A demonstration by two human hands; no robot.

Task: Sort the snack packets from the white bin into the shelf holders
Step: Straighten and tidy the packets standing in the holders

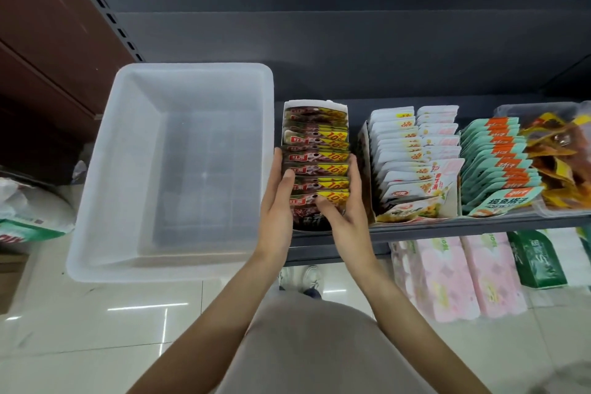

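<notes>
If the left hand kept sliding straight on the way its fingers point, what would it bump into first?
The left hand points toward the shelf back, along the gap between the dark snack packets and the white bin. Probably the cardboard holder's left wall, though depth is unclear.

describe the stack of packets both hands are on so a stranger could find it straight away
Start at the big white bin at the shelf's left end; the first holder to its right holds the dark packets, with the left hand and right hand gripping them. Unlike the white and teal packets further right, these are dark brown with yellow corner labels.
</notes>
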